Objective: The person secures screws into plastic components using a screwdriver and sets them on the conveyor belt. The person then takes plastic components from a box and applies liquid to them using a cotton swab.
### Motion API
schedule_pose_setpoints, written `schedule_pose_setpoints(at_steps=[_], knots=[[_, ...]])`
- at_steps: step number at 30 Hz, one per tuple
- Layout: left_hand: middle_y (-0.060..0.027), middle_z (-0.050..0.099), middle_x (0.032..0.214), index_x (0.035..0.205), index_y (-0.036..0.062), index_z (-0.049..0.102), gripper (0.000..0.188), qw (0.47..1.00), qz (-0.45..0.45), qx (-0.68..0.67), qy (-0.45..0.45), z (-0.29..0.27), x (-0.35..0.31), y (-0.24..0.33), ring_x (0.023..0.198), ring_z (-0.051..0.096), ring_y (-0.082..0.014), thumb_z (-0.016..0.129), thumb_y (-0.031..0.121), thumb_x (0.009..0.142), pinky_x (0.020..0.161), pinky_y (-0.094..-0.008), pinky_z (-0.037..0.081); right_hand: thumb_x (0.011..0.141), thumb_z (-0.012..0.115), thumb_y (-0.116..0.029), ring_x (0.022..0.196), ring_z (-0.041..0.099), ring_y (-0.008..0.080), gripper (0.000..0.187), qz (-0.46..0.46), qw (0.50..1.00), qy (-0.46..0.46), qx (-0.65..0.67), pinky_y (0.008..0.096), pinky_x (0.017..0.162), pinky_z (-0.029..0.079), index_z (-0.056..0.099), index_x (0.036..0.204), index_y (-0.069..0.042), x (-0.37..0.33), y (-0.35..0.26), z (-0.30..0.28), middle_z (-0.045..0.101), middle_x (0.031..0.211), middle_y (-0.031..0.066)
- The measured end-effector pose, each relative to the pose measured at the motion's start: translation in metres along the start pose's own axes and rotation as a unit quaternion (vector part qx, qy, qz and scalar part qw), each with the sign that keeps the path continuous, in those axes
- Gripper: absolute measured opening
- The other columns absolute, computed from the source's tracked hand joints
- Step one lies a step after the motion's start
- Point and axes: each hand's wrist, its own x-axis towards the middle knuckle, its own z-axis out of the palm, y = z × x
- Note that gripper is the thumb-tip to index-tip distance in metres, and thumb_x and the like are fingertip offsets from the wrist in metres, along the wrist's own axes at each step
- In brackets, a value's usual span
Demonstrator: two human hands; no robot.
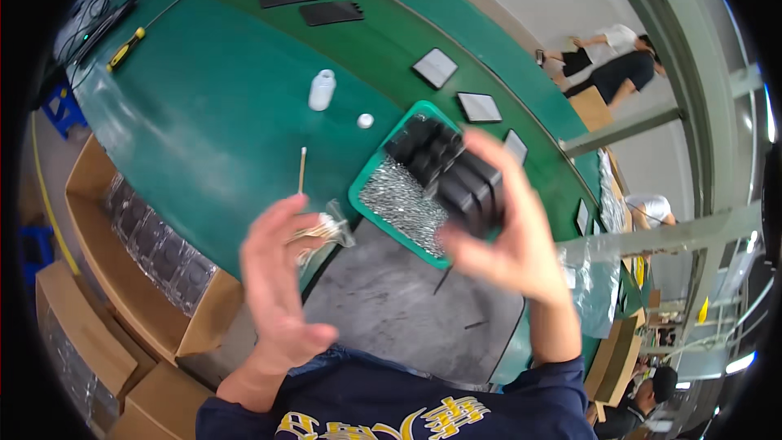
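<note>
The right hand (509, 232) is raised over the near corner of the green tray (366, 187), its fingers (521, 187) curled and clamped on a stack of small black blocks (472, 191) that it carries just above the tray's near edge. The left hand (277, 277) is lifted on the tray's left, flat and blurred, fingers together and straight, holding nothing. By the look of it the blocks have been picked out of the tray and are being brought toward the grey mat (407, 301) that lies directly below the tray on the green worktop (212, 114); the next move would seem to call for the free hand to come across and take or steady the stack. The tray holds a bed of small silvery screws (399, 200) and more black blocks (423, 143) at its far end. Left of the tray lie a clear bag of thin sticks (326, 228) and one loose cotton swab (302, 169); beyond it stand a white bottle (322, 90) and its cap (365, 121). Dark flat panels (478, 107) pass on the belt behind the tray. The bag lies close under the left hand and could get brushed.
</note>
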Motion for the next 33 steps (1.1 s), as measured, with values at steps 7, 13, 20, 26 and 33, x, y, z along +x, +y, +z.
schedule_pose_setpoints(at_steps=[7, 13, 20, 26, 33], knots=[[-0.0148, 0.052, 0.122, 0.131, 0.0091, 0.048, 0.058, 0.927, 0.274, 0.223, 0.127, -0.126, 0.014, 0.044, 0.103, 0.053, -0.0243, 0.042, 0.057, 0.099, 0.09, -0.0362, 0.043, 0.074, 0.073, -0.003, 0.08, 0.063, 0.0247, 0.079, -0.165, 0.861, -0.047, -0.479, 0.0341, 0.092, 0.042, 0.038, 0.145, -0.009, 0.177, 0.097, -0.028, 0.067, 0.091, 0.0112], [-0.0147, 0.057, 0.123, 0.125, 0.0045, 0.054, 0.04, 0.873, 0.246, 0.268, 0.326, -0.248, -0.009, 0.076, 0.106, 0.056, -0.0228, 0.038, 0.034, 0.103, 0.096, -0.0356, 0.045, 0.081, 0.068, -0.003, 0.094, 0.062, 0.0281, 0.074, -0.286, 0.789, -0.081, -0.537, 0.039, 0.094, 0.044, 0.037, 0.148, -0.01, 0.275, 0.15, -0.012, 0.065, 0.098, 0.0134], [-0.0099, 0.068, 0.104, 0.112, 0.0006, 0.063, 0.022, 0.77, 0.164, 0.424, 0.447, -0.305, -0.019, 0.07, 0.094, 0.064, -0.0168, 0.049, 0.014, 0.102, 0.09, -0.0298, 0.051, 0.065, 0.07, 0.014, 0.109, 0.056, 0.033, 0.1, -0.215, 0.835, -0.139, -0.488, 0.04, 0.097, 0.046, 0.034, 0.154, -0.016, 0.3, 0.165, 0.0, 0.054, 0.122, 0.011], [-0.0074, 0.068, 0.096, 0.111, 0.0007, 0.066, 0.023, 0.782, -0.117, 0.536, 0.296, -0.357, -0.001, 0.053, 0.084, 0.063, -0.0156, 0.061, 0.015, 0.094, 0.076, -0.0277, 0.051, 0.074, 0.063, 0.015, 0.114, 0.055, 0.0313, 0.092, -0.166, 0.834, -0.087, -0.518, 0.0391, 0.099, 0.044, 0.032, 0.156, -0.014, 0.271, 0.151, -0.012, 0.053, 0.128, 0.0107], [-0.0136, 0.073, 0.095, 0.101, 0.0026, 0.073, 0.037, 0.575, -0.377, 0.713, -0.135, -0.387, 0.002, -0.091, 0.085, 0.07, -0.0316, 0.065, 0.038, 0.091, 0.075, -0.042, 0.056, 0.087, 0.058, 0.007, 0.124, 0.054, 0.03, 0.068, -0.159, 0.885, -0.02, -0.437, 0.0402, 0.103, 0.042, 0.041, 0.15, -0.009, 0.168, 0.102, -0.045, 0.053, 0.134, 0.0139]])
